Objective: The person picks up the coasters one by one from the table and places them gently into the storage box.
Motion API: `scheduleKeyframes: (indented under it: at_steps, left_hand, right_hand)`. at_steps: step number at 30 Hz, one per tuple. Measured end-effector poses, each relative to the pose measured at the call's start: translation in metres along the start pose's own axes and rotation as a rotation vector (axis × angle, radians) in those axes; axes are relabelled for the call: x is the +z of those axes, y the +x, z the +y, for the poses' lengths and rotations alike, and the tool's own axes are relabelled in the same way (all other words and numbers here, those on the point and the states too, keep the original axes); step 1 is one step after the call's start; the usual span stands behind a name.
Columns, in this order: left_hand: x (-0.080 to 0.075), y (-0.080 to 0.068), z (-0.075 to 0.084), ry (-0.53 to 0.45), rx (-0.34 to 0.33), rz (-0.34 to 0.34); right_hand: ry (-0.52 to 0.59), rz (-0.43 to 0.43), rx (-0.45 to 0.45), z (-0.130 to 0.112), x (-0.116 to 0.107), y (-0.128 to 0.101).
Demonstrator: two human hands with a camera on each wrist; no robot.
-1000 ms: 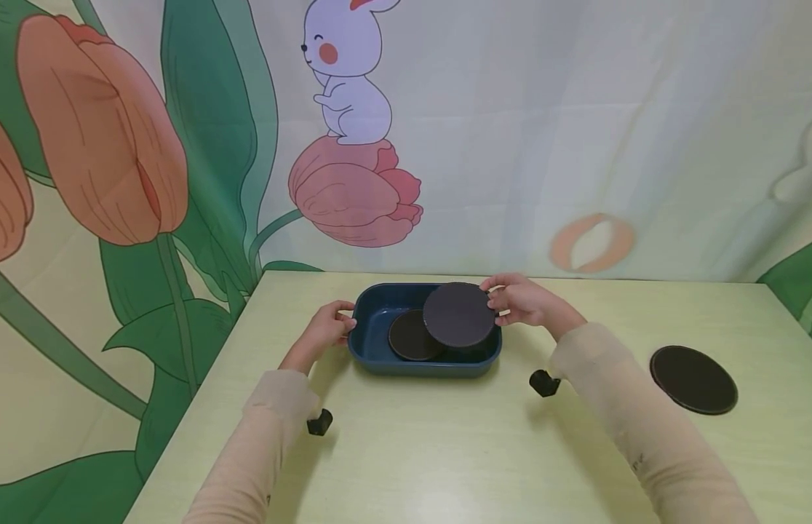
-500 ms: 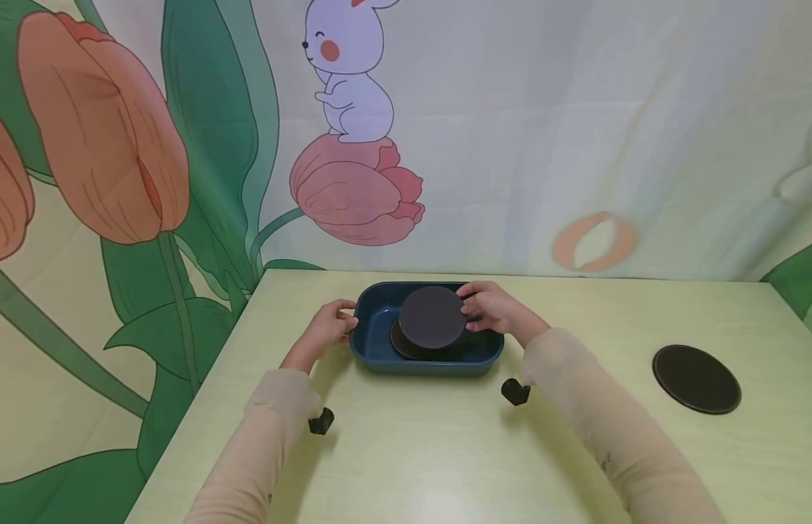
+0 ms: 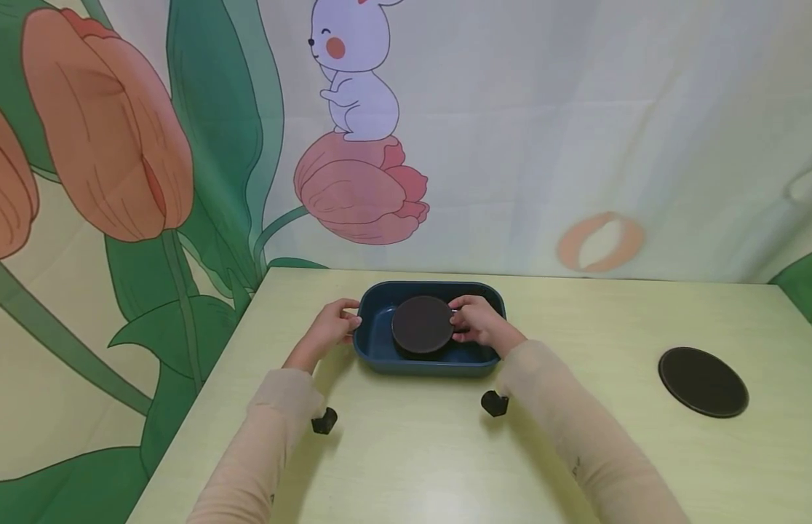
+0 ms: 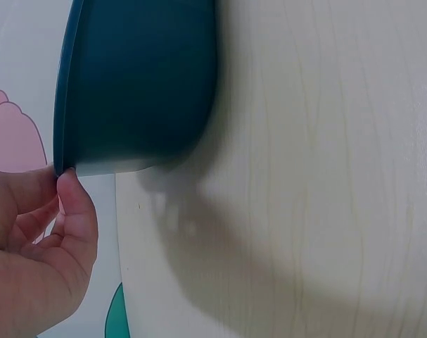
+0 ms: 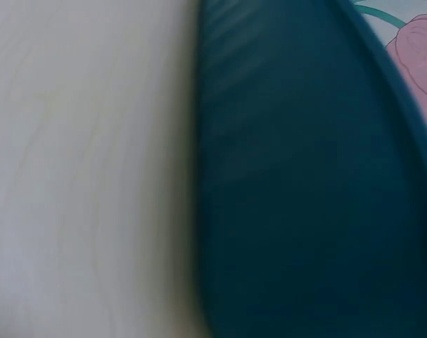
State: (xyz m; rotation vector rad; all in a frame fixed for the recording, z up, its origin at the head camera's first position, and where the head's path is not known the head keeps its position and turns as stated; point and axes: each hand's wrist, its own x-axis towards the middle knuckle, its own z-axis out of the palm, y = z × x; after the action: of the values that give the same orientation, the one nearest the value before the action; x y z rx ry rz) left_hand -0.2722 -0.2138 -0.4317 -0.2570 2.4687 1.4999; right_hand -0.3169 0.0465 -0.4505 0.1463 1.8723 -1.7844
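Observation:
A dark blue rectangular basin [image 3: 432, 369] stands near the table's back edge. My left hand [image 3: 327, 324] pinches its left rim; in the left wrist view the thumb and a finger of that hand [image 4: 48, 246] close on the basin's rim. My right hand [image 3: 478, 322] reaches over the basin and pinches the right edge of a round black disc [image 3: 422, 325]. This disc covers nearly all of another black disc lying in the basin. The right wrist view shows only the basin's outer wall [image 5: 290, 176] and some table, with the hand out of sight.
Another flat black disc [image 3: 703, 382] lies on the pale wood-grain table [image 3: 406, 451] at the right. A curtain [image 3: 511, 145] printed with tulips and a rabbit hangs right behind the table. A small black block sticks out by each wrist.
My right hand has carried the black disc left and down, from the basin's right end to over the lower disc, which is now mostly hidden. The left hand keeps its hold on the rim.

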Motion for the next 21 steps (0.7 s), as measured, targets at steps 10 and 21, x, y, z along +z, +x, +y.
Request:
scheduleKeyframes:
  at_steps: [10, 21]
  left_hand:
    - [-0.001, 0.003, -0.003, -0.025, -0.001, -0.003]
    - [-0.001, 0.003, -0.005, -0.07, -0.012, -0.004]
  right_hand:
    - [-0.049, 0.055, 0.028, 0.005, 0.004, 0.007]
    - [-0.147, 0.164, 0.044, 0.009, 0.007, 0.012]
